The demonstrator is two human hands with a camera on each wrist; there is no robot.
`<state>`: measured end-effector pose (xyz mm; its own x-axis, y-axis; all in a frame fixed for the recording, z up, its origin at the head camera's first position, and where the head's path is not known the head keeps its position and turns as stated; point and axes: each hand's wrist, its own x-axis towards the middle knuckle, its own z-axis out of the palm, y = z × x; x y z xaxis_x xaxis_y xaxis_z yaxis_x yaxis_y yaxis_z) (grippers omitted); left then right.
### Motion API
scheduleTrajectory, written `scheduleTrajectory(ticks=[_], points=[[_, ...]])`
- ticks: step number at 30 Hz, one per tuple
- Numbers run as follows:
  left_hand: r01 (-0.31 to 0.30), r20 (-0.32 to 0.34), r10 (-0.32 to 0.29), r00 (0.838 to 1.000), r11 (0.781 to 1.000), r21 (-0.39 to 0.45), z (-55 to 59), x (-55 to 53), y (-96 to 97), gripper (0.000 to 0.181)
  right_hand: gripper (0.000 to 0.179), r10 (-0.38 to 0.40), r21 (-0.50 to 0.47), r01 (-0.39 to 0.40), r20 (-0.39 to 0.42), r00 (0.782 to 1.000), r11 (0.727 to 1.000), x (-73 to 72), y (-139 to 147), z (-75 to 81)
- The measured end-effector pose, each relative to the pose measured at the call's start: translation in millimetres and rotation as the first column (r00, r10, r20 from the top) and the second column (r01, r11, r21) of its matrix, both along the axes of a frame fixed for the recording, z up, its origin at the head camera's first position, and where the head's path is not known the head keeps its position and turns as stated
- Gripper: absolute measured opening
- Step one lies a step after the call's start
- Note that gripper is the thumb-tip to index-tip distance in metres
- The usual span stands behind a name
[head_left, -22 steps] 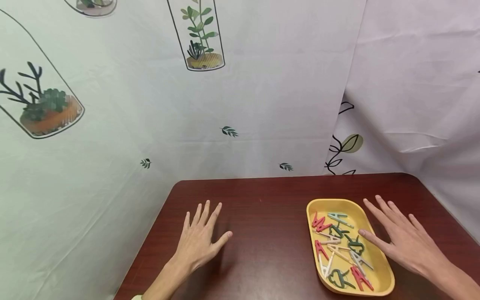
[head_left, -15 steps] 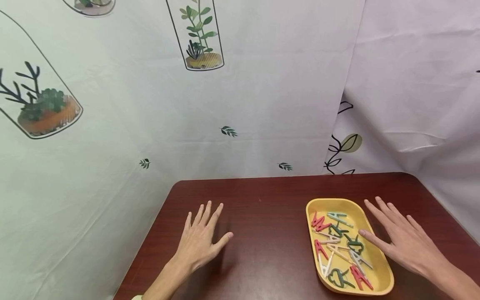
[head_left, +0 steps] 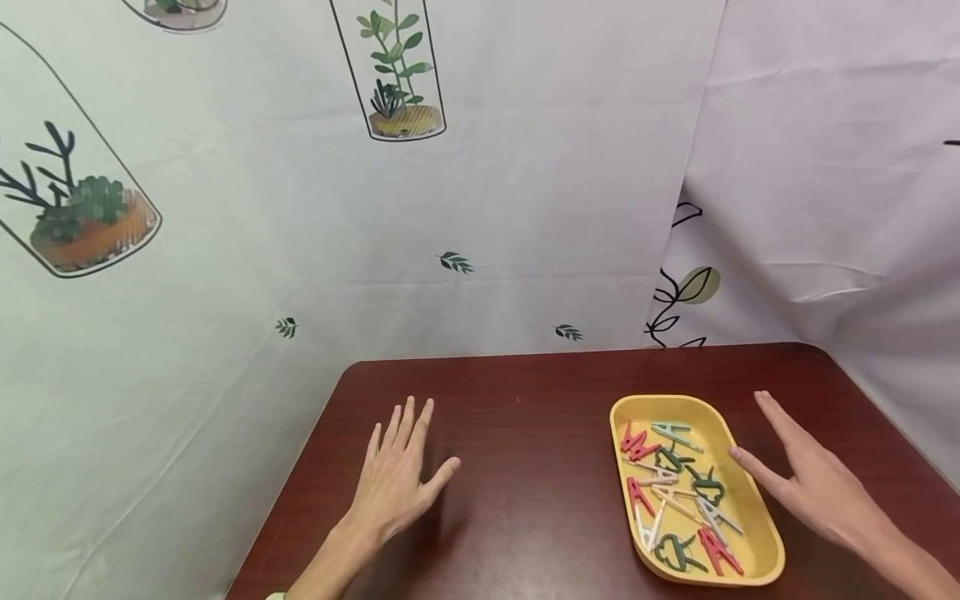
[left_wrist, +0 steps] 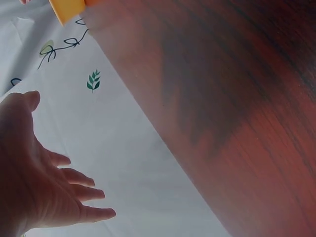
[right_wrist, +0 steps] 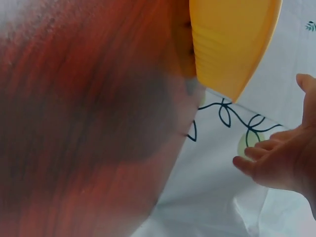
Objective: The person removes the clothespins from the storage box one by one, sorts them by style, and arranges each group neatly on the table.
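Observation:
My left hand [head_left: 393, 487] hovers over the left part of the dark red table [head_left: 525, 483], fingers spread and holding nothing. The left wrist view shows its shadow on the wood, apart from the hand. To the right, my right hand [head_left: 825, 492] is beside the yellow tray [head_left: 767, 533], its fingers straight and its thumb near the tray's right rim. It holds nothing. Inside the tray lie several clothespins: red ones [head_left: 718, 550], a light blue one [head_left: 675, 432] and pale ones [head_left: 652, 525]. Several dark green clips [head_left: 678, 552] are among them.
A white cloth [head_left: 510, 208] printed with plants hangs behind the table and along its left side. More cloth [head_left: 840, 192] with folds hangs at the right. The table's far edge [head_left: 585, 354] runs close to the cloth.
My right hand has turned more onto its side, so its fingers now line up behind one another. The left hand has shifted slightly to the left. The tray's contents have not moved.

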<state>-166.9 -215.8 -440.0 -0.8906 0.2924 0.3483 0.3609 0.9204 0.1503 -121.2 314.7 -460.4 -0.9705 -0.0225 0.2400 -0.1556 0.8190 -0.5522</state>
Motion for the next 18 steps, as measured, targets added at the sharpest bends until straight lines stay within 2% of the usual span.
scheduleTrajectory(ticks=[6, 12, 16, 18], points=[[-0.016, -0.022, 0.018, 1.000, 0.998, 0.054, 1.0, -3.6, 0.2, 0.098, 0.093, -0.055, -0.067, 0.057, 0.037, 0.998, 0.996, -2.7, 3.0, -3.1], [-0.005, -0.067, 0.012, 0.998, 0.994, 0.111, 1.5, -7.0, 3.4, 0.100, 0.091, -0.098, -0.120, 0.106, 0.070, 0.993, 0.987, -2.0, 1.3, -12.4], [0.011, -0.099, 0.004, 0.995, 0.989, 0.145, 0.8, -8.6, 6.2, 0.100, 0.086, -0.092, -0.208, 0.096, 0.025, 0.995, 0.973, 1.0, -2.0, -23.2], [0.017, -0.111, 0.001, 0.994, 0.986, 0.164, 0.2, -9.2, 7.8, 0.100, 0.083, -0.067, -0.265, 0.059, -0.021, 0.998, 0.962, 1.2, -3.2, -28.6]])
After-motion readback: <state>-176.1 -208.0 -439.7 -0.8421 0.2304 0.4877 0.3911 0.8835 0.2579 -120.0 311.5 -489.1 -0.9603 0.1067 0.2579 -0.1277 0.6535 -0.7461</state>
